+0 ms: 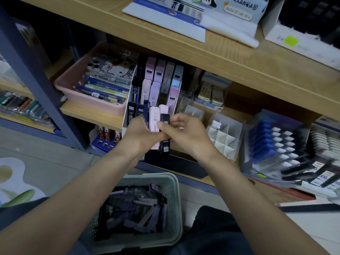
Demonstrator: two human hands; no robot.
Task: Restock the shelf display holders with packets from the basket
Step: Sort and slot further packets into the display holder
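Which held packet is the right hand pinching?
The black packet at the bundle's right edge, pinched by the right hand; the left hand grips the pale ones.

Reaches in with both bare arms from the bottom of the frame, converging near the centre. Brings the left forearm (73,196) up from the lower left corner and the right forearm (248,190) up from the lower right. Meets hand against hand just above mid-frame. Grips a bunch of packets (154,124) upright in the left hand (139,134), back of the hand toward the camera, fingers wrapped round and mostly hidden. Pinches a dark packet (165,117) at the bunch's right edge with the right hand (184,132), thumb (162,128) laid across its front, fingers curled behind.
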